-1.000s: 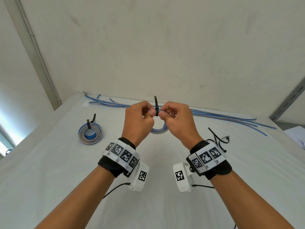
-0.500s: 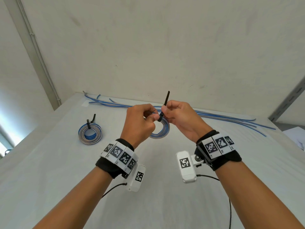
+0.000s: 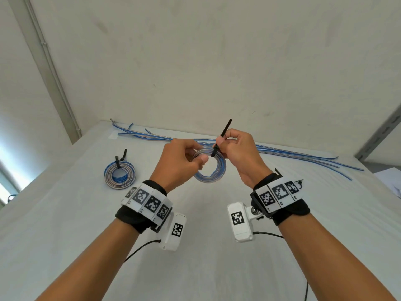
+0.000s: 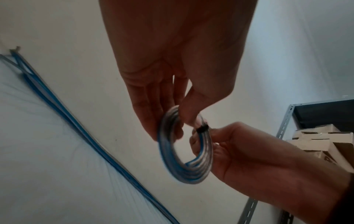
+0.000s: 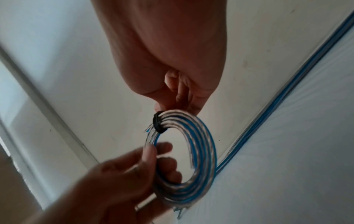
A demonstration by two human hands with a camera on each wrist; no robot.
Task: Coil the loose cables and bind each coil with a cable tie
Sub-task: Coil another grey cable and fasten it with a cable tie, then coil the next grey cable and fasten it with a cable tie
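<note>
While held up between the two grips, clear of the white surface [image 3: 206, 268]: one coil [image 3: 217, 177] of blue and clear cable, standing on edge.

Left grip [image 3: 182, 161] closed on the left side of the coil, thumb in front, fingers curled behind the ring. Right grip [image 3: 238, 153] closed too, pinching the free tail of a black cable tie [image 3: 223, 131] between thumb and forefinger, just at the top of the coil. Other fingers of the right grip curled along the right side of the ring, as seen from the left wrist. Tie already looped around the bundle of turns, with the band snug against the strands in both wrist views and the tail pointing up and away past the right grip. One short cable end sticking out beside the band, on the side of the left grip.

Well to the left of the left grip, flat on the surface: a second coil [image 3: 119, 175], bound with its own black tie. Beyond both grips, along the foot of the wall: several loose cables [image 3: 293, 154], straight and uncoiled, reaching far to the right of the right grip. Behind the right grip, in the left wrist view: a metal shelf post [image 4: 283, 128] and cardboard boxes [image 4: 316, 139].
</note>
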